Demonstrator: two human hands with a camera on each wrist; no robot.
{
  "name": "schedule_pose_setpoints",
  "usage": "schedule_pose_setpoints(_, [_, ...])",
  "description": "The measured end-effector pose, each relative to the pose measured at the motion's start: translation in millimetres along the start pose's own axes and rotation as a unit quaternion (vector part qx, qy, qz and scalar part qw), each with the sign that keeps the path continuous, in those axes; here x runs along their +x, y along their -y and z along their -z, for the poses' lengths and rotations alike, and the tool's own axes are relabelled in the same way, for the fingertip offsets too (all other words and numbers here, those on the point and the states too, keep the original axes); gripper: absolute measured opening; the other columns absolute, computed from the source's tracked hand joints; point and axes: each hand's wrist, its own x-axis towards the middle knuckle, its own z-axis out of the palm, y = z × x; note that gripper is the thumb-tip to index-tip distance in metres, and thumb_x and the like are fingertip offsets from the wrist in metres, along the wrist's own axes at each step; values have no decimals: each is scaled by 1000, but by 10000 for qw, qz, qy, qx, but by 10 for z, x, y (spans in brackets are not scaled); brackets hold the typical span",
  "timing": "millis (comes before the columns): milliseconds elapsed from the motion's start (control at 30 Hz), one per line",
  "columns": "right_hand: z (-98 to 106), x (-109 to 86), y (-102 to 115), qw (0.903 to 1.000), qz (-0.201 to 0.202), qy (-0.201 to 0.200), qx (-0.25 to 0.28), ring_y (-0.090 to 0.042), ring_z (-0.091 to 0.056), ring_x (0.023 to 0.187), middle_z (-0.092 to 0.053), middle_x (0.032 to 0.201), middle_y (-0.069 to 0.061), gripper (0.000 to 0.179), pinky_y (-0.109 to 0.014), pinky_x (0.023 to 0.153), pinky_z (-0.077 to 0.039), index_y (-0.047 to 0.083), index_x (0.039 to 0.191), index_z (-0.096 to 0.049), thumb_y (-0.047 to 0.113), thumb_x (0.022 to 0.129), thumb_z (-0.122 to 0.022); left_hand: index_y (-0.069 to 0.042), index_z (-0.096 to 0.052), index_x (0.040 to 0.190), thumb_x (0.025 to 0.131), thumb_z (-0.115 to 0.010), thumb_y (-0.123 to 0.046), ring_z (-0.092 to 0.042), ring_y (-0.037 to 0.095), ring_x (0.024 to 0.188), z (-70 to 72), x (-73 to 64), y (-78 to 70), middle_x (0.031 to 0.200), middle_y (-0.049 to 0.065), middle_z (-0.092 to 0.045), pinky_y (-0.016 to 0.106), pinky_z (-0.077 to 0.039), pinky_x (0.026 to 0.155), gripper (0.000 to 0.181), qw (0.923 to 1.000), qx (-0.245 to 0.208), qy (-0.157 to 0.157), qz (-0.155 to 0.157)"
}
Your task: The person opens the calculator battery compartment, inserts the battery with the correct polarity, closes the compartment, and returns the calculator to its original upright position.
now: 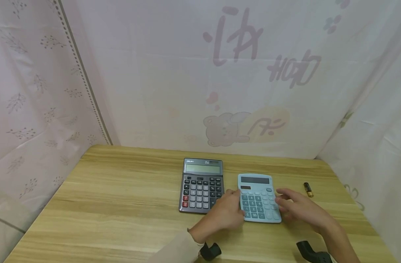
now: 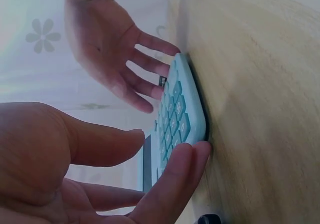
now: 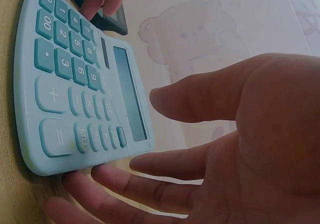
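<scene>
A light blue calculator (image 1: 266, 215) lies on the table between my two hands, its keys facing up and its dark display at the far end. At its left edge is my left hand (image 1: 229, 212). In the left wrist view, fingertips (image 2: 200, 151) of that hand touch the calculator's side, and the thumb stands apart. My right hand (image 1: 302, 209) is at the right edge, fingers spread and loosely extended. The right wrist view shows fingers (image 3: 85, 184) along the blue calculator's (image 3: 30, 109) edge, with the thumb raised off it.
Left of the blue calculator lies a larger dark grey calculator (image 1: 200, 168), its lower right corner partly behind my left hand. A small black-and-gold battery (image 1: 308, 189) lies on the wooden table (image 1: 121, 190) to the right. Printed cloth (image 1: 154, 91) hangs behind and beside the table.
</scene>
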Motion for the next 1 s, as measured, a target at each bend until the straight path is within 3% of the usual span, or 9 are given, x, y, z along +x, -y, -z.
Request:
schedule_pose_setpoints(233, [-17, 25, -33, 9999, 47, 42, 100, -45, -68, 123, -44, 153, -47, 67, -52, 93, -64, -22, 160, -25, 21, 116, -52, 1, -46, 165, 100, -77, -18, -57, 24, 141, 11, -3, 5, 157, 17, -57, 41, -49, 117, 75, 9993, -348, 53, 79])
schedule_pose_setpoints(467, [-61, 40, -33, 9995, 226, -208, 43, -41, -64, 124, -47, 148, -40, 65, -46, 92, -63, -21, 160, -28, 16, 114, -55, 6, -43, 164, 101, -71, -13, -53, 24, 146, -6, 6, 30, 158, 19, -57, 38, -43, 122, 72, 9981, -603, -23, -145])
schedule_pose_setpoints(667, [-136, 114, -22, 9960, 270, -598, -608, -36, -63, 114, -50, 144, -39, 68, -41, 82, -62, -15, 163, -32, 20, 112, -61, 11, -40, 164, 100, -63, -4, -53, 20, 145, -52, 42, 94, 158, 22, -56, 38, -44, 121, 70, 9955, -820, -152, -456])
schedule_pose_setpoints(867, [-210, 195, -32, 9812, 468, -898, -1645, -42, -64, 116, -55, 140, -39, 70, -54, 91, -58, -13, 161, -40, 27, 110, -67, 8, -38, 166, 102, -61, -3, -46, 20, 153, -32, 43, 82, 164, 21, -52, 35, -37, 125, 69, 9950, -873, -14, -479])
schedule_pose_setpoints(1000, [-220, 207, -48, 9734, 511, -1012, -1990, -41, -63, 113, -57, 137, -38, 70, -64, 96, -54, -10, 160, -45, 32, 109, -68, 7, -39, 166, 102, -62, -6, -46, 21, 153, -31, 46, 70, 164, 20, -51, 34, -37, 125, 69, 9957, -773, 34, -507])
